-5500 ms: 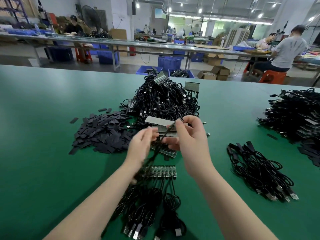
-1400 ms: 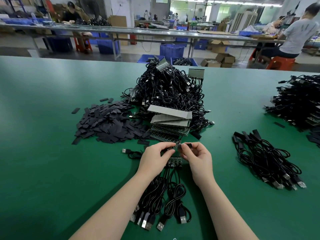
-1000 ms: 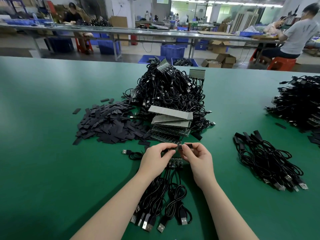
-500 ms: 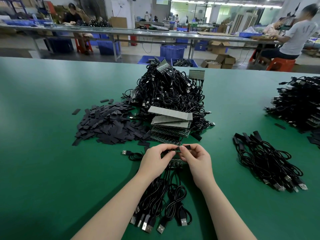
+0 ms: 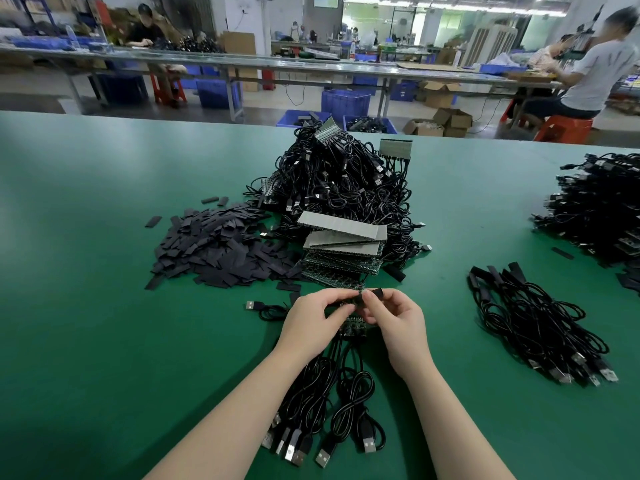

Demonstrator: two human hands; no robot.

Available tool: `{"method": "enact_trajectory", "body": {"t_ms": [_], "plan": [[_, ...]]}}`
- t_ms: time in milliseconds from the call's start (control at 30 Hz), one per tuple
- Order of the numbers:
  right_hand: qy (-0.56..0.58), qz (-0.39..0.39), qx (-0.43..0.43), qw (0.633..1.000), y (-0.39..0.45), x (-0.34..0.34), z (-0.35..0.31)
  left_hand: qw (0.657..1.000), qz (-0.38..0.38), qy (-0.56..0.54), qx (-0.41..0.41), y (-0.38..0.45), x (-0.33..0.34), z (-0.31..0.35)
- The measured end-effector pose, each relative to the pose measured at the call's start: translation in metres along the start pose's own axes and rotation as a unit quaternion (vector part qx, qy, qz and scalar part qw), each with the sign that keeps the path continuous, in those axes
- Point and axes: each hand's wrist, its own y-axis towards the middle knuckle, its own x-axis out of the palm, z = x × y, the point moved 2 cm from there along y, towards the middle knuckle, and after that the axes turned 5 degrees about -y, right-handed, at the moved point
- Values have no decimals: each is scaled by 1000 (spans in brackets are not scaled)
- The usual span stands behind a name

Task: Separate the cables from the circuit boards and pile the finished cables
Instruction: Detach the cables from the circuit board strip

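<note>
My left hand (image 5: 313,315) and my right hand (image 5: 394,320) meet over a small circuit board (image 5: 354,327) on the green table. The left fingers pinch a cable end at the board. The right fingers pinch a short black sleeve (image 5: 374,293) on that cable end. Several black USB cables (image 5: 325,407) run from the board toward me, their plugs lying near my forearms. A pile of finished cables (image 5: 533,317) lies to the right. A big heap of cables on boards (image 5: 339,188) stands behind, with stacked boards (image 5: 343,247) in front of it.
Loose black sleeve pieces (image 5: 218,247) are heaped at the left. One loose cable (image 5: 263,308) lies left of my left hand. Another cable heap (image 5: 599,209) sits at the far right edge. People work at benches beyond the table.
Since 5.5 s ago my hands came down from chest height to the table with the board and cables. Over the last second they barely moved, fingers working the black sleeve.
</note>
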Motion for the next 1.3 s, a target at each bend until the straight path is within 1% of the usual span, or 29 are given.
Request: {"method": "enact_trajectory", "body": {"t_ms": [200, 467, 600, 800, 933, 1300], "plan": [[-22, -9, -4, 1000, 0, 0, 2, 1000, 1, 11, -6, 0, 0, 1], [-25, -15, -8, 1000, 1, 1, 2, 1000, -3, -19, -5, 0, -1, 1], [-24, -31, -10, 999, 0, 2, 1, 999, 3, -34, -7, -1, 0, 1], [-15, -17, -7, 1000, -1, 2, 1, 999, 39, -9, -17, -2, -2, 0], [-35, -15, -9, 999, -1, 4, 1, 999, 34, -6, -17, -3, -2, 1], [-41, -21, -6, 999, -2, 3, -2, 999, 32, -8, -17, -4, -2, 2]]}}
